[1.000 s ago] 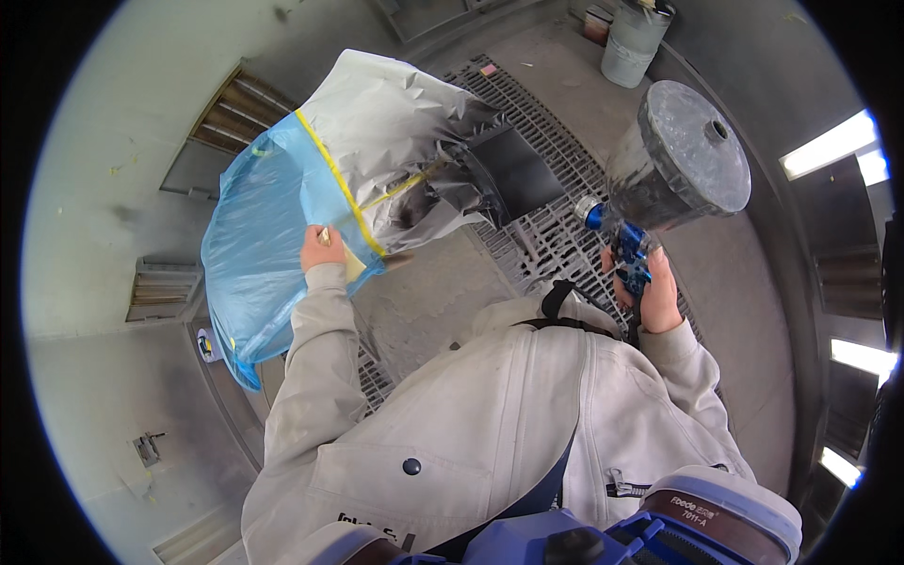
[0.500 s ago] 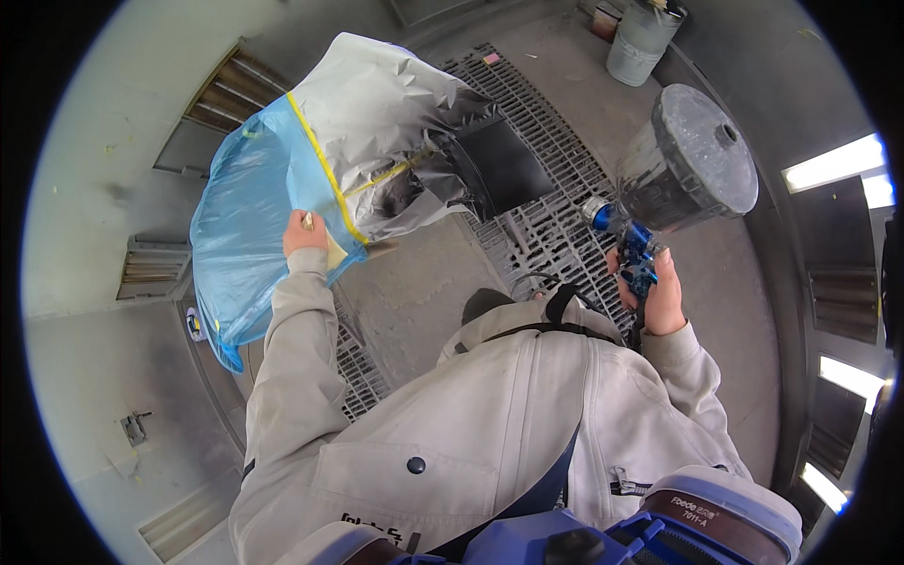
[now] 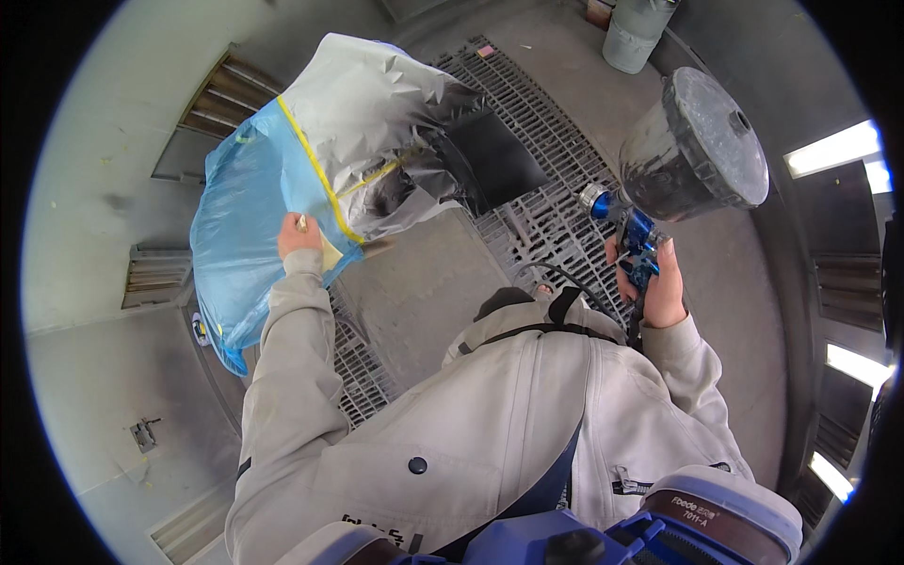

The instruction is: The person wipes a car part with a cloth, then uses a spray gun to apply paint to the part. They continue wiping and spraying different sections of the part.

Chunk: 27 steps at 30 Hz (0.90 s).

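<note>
My right hand (image 3: 667,290) is wrapped round the handle of a blue spray gun (image 3: 638,235), held off to the right. A large grey lidded cup (image 3: 664,160), stained with paint, sits on the gun. On the left, my left hand (image 3: 300,234) is closed on a cream cloth-like piece (image 3: 330,252), part of which pokes out at the fingers. That hand is over blue plastic film (image 3: 245,217), near a strip of yellow tape (image 3: 315,165). Beyond the tape lies crinkled silver masking sheet (image 3: 363,94), darkened around a smooth black panel (image 3: 490,160).
Metal floor grating (image 3: 541,113) runs beneath the panel. A dark hose (image 3: 574,281) curves near the gun. At the far right stands a grey bucket (image 3: 636,38). Vents (image 3: 231,89) line the left wall, and lights (image 3: 833,160) the right one.
The view has shifted slightly. The cup on the spray gun leans a little further right. Both hands keep their grips and stay nearly in place.
</note>
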### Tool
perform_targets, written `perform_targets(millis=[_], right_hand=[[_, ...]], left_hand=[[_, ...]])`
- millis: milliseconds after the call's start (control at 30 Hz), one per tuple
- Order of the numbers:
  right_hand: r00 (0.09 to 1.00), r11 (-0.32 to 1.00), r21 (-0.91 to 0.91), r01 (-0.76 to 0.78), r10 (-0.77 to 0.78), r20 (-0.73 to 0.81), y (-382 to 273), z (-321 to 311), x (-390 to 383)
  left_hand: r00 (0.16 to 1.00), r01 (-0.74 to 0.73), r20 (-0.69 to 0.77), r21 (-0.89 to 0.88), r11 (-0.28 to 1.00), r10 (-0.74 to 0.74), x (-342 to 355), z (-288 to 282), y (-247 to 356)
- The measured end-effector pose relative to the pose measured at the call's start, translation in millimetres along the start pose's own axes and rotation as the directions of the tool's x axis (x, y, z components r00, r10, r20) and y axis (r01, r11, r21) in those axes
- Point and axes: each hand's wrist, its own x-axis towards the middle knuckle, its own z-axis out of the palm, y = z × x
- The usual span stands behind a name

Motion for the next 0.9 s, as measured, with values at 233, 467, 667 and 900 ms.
perform_targets(millis=[233,467,667,900], right_hand=[[1.000,0.999,-0.034,0.027,-0.027,0.006,-8,-1,-3],[0.999,0.999,-0.032,0.032,-0.032,0.020,-4,1,-9],[0.998,0.998,-0.059,0.034,-0.031,0.046,-3,-1,-14],[0.999,0.999,-0.039,0.027,-0.026,0.018,-5,-2,-20]], left_hand=[[1.000,0.013,0.021,0.018,1.000,-0.014,1,2,0],[1.000,-0.013,0.014,-0.003,1.000,0.013,1,2,-4],[0.999,0.030,0.017,0.009,1.000,-0.030,1,1,0],[0.999,0.030,0.028,0.035,0.999,-0.031,3,3,-2]])
